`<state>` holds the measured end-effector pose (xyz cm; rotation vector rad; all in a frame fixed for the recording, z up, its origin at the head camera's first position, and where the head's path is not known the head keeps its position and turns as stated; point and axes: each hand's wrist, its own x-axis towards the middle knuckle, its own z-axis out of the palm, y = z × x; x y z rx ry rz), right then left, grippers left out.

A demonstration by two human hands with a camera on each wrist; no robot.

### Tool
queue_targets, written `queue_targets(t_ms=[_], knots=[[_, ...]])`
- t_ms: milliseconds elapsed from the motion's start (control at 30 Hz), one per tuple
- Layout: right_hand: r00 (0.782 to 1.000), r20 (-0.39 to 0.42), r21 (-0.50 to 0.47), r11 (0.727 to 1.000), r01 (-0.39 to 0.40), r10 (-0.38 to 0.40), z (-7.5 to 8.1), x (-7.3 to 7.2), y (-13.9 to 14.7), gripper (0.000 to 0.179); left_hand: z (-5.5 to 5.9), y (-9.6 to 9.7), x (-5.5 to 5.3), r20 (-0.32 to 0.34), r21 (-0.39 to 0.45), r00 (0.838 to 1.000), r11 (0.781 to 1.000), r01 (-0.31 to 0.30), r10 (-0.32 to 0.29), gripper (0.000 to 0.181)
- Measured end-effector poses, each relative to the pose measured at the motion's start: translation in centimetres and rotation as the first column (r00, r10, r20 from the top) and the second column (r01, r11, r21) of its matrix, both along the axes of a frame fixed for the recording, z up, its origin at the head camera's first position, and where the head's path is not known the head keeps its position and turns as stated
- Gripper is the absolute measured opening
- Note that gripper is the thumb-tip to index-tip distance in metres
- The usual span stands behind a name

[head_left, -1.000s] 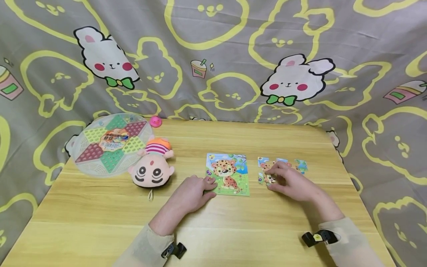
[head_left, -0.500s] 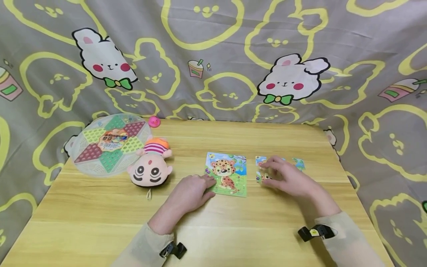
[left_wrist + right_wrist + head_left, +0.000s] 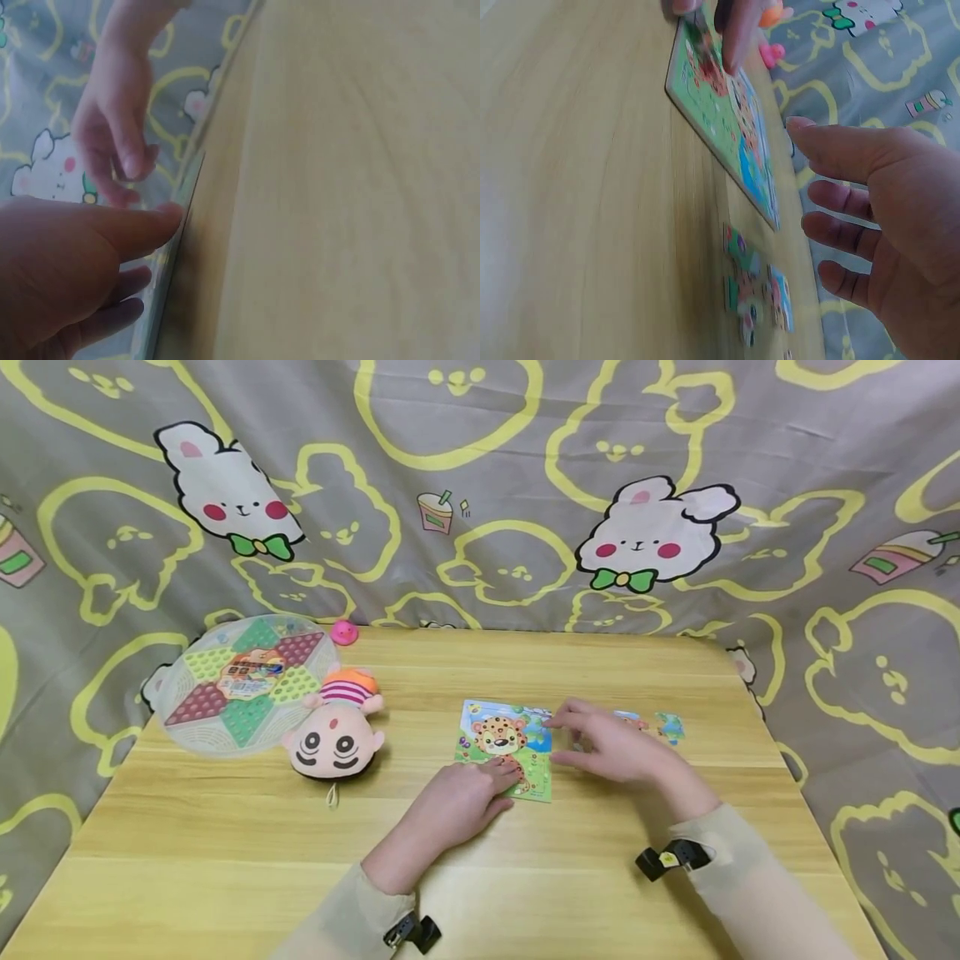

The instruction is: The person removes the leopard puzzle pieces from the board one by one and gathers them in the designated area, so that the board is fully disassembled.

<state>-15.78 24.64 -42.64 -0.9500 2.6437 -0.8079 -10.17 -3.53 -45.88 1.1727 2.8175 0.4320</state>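
Note:
A square leopard puzzle board (image 3: 480,714) lies flat on the table. The left hand (image 3: 461,802) rests straight fingers on its lower part, covering some of the leopard's body; in the left wrist view the thumb (image 3: 161,225) is at the board's edge. Just off the board's right side hovers the right hand (image 3: 615,747), fingers spread and relaxed. Nothing shows between its thumb and fingers (image 3: 847,232) in the right wrist view. Below it lie loose jigsaw pieces (image 3: 778,296), partly hidden by this hand in the head view; a blue-green piece (image 3: 670,727) shows beyond it.
On the table's left are a round star-patterned Chinese checkers board (image 3: 202,702) and a plush doll (image 3: 330,747) overlapping its edge. A small pink toy (image 3: 344,632) sits behind them. A grey patterned curtain (image 3: 495,610) borders the table's back and sides.
The right hand has moved left from over the loose pieces to the puzzle board's right edge. The left hand has slid right, further onto the board.

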Motion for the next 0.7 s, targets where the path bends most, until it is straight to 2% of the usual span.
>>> queue_targets(t_ms=[133,367,533,700], knots=[[1.000,0.011,0.020,0.999,-0.028,0.028,-0.2,-0.8,-1.4,0.047,-0.2,0.0,-0.3,0.030,0.002,1.000,1.000,-0.007,0.007,0.047],[0.999,0.028,0.050,0.998,-0.026,0.025,-1.6,-2.1,-3.6,0.050,-0.5,-0.2,-0.7,0.100,0.027,0.995,0.999,-0.019,0.017,0.046],[1.000,-0.012,0.067,0.997,-0.026,0.027,-2.3,-2.7,-4.7,0.051,-0.6,-0.2,-0.9,0.115,0.031,0.993,0.999,-0.030,0.026,0.045],[1.000,-0.016,0.082,0.997,-0.014,0.016,-2.8,-3.0,-5.3,0.052,-0.7,-0.3,-1.1,0.097,0.044,0.995,0.999,-0.028,0.024,0.042]])
